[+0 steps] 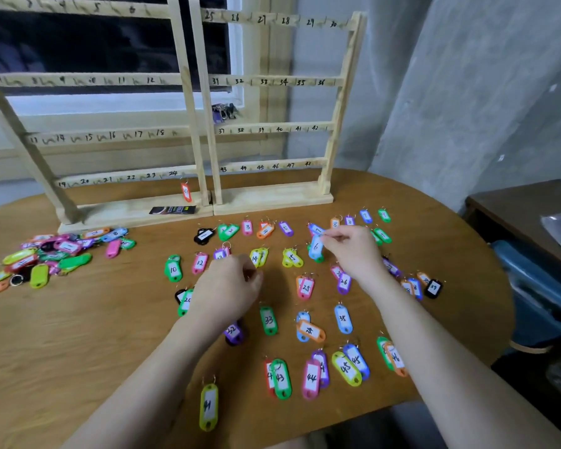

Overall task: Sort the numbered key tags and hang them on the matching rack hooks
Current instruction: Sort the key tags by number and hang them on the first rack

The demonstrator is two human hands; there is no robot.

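Nearest on the wooden table [78,351], sorted key tags lie in rough numbered rows: a yellow-green tag 41 [209,406], then pairs marked 43 [280,379], 44 [312,377], 45 [347,367] and 46 [395,358], with the thirties, twenties and teens ranked farther back. Over the middle rows the left hand [227,291] hovers with fingers curled down; whether it grips a tag cannot be told. The right hand [353,251] pinches the ring of a light blue tag 6 [316,247], lifting it just above the far row of single digits. At far left an unsorted heap of tags [55,254] waits, so sorting looks perhaps half done. Hanging has barely begun: on the left rack [188,92] only one orange tag [186,192] hangs, under hook 24, and the right rack [340,102] shows bare numbered hooks from 25 up. A small dark packet [172,210] lies on the left rack's base, and a bunch of keys [224,111] sits behind the racks by the window. Judging by the layout, the crowded rows between the person and the racks could be brushed when reaching forward.
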